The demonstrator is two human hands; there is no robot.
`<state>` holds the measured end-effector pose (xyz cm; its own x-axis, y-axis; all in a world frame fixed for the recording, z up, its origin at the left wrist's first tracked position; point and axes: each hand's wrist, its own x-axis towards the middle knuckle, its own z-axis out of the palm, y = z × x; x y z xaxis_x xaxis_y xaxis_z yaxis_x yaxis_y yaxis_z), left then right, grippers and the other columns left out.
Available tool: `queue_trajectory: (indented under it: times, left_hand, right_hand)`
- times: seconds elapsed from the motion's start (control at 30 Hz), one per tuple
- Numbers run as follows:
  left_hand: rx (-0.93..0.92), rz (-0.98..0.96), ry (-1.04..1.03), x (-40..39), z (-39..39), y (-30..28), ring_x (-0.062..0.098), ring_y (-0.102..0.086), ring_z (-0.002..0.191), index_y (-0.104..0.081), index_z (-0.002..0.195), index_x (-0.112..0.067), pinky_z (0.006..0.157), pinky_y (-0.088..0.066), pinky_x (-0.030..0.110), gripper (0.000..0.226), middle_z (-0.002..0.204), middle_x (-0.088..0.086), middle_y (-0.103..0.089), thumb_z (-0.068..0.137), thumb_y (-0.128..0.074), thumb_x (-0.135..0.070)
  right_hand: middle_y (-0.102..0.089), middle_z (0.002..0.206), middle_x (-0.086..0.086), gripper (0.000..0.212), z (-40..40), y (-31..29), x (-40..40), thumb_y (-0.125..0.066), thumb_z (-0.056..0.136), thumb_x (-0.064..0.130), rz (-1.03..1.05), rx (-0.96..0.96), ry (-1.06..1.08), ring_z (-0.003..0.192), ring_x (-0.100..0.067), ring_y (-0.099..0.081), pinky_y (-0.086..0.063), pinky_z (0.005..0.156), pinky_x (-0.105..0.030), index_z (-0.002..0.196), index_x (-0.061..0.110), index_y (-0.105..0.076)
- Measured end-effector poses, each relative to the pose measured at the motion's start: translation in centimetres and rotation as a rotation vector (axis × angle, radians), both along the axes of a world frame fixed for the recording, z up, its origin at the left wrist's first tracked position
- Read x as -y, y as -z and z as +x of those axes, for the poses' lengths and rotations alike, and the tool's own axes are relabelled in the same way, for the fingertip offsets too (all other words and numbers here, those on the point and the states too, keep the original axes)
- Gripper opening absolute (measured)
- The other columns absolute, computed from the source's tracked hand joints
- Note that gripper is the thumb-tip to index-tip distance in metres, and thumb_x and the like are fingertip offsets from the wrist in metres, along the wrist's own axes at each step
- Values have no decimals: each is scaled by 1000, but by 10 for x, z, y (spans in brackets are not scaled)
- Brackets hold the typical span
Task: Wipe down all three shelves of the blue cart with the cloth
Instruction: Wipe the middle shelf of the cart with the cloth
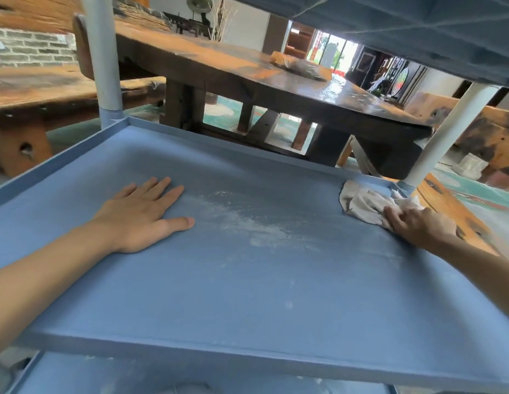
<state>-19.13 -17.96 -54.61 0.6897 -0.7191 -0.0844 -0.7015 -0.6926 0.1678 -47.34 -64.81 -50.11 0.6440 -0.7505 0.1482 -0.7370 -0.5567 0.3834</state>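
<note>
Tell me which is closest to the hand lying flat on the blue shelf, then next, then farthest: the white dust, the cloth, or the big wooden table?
From the left hand:
1. White dust, on the shelf just right of its fingers.
2. Cloth, in the far right corner under the right hand.
3. Wooden table, beyond the cart.

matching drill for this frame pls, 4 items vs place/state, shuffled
Items:
1. left hand
2. cloth
3. white dust patch
4. wooden table

Places/states:
A. bunched in the far right corner of the middle shelf, under the right hand
B. behind the cart, beyond the far rim
C. flat on the shelf, fingers straight
D. mid-shelf, between the two hands

Pairs: 1-C, 2-A, 3-D, 4-B
</note>
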Motion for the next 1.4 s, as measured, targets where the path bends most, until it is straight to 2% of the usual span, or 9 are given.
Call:
queue_trajectory:
  times: [0.1, 0.2, 0.4, 0.6, 0.87, 1.1, 1.23, 1.33, 1.4]
  left_hand:
    - [5, 8, 10, -1, 0, 1, 6, 14, 152, 9, 154, -46, 124, 1, 35, 87, 165, -14, 14, 81, -12, -86]
    - [3, 13, 14, -1, -1, 0, 7, 14, 152, 9, 155, -44, 125, 1, 35, 89, 165, -13, 15, 81, -13, -86]
    - [-8, 24, 38, -3, -5, -2, 8, 14, 152, 9, 156, -40, 125, 1, 36, 94, 166, -10, 14, 77, -12, -88]
    - [12, 6, 65, -7, -10, -4, 9, 11, 153, 6, 157, -38, 124, -1, 35, 105, 167, -8, 12, 67, -7, -91]
    - [17, 16, 88, -18, -23, -7, 9, 11, 153, 5, 158, -36, 124, 0, 34, 110, 167, -6, 12, 63, -6, -91]
    - [-7, 9, 129, -32, -28, -12, 9, 13, 153, 5, 158, -36, 125, 1, 33, 109, 167, -5, 13, 65, -10, -90]
    - [-17, 4, 137, -42, -37, -16, 9, 12, 153, 2, 159, -34, 125, 2, 34, 107, 167, -4, 11, 67, -13, -87]
    - [-3, -1, 134, -44, -39, -15, 10, 10, 154, -1, 159, -32, 125, 0, 35, 99, 168, -2, 9, 77, -22, -84]
    - [5, -8, 131, -43, -38, -13, 11, 10, 154, -2, 159, -32, 125, 0, 35, 93, 168, -2, 9, 84, -29, -79]
  right_hand:
    - [-72, 102, -20, 65, -10, 2, -3, -23, 103, 62, -38, -42, 12, 82, -34, -68, -38, 55, -32, 116, 17, -68]
    - [-71, 99, -27, 70, -23, 9, -8, -29, 101, 63, -16, 115, 30, 88, -41, -70, -40, 60, -35, 105, 7, -71]
    - [-69, 101, -30, 80, -49, 21, -23, -25, 95, 73, 9, 319, 101, 97, -47, -66, -56, 80, -45, 107, 10, -72]
    - [-68, 111, -30, 77, -76, 30, -42, -28, 93, 81, 65, 472, 218, 116, -47, -59, -48, 80, -44, 116, 21, -69]
    - [-64, 127, -30, 75, -106, 33, -69, -23, 95, 78, 134, 515, 244, 129, -48, -48, -47, 99, -51, 129, 25, -65]
    - [-66, 117, -32, 73, -129, 38, -92, -21, 93, 80, 88, 531, 253, 120, -51, -50, -47, 87, -50, 112, 24, -64]
    - [-66, 115, -30, 69, -137, 38, -111, -20, 95, 76, 77, 519, 302, 119, -49, -49, -37, 77, -45, 103, 22, -62]
    - [-56, 132, -24, 61, -135, 27, -113, -22, 93, 71, -22, 413, 229, 124, -48, -45, -39, 81, -50, 122, 30, -56]
    - [-37, 154, -16, 57, -135, 14, -102, -31, 96, 67, -108, 271, -54, 132, -45, -40, -38, 93, -58, 146, 40, -40]
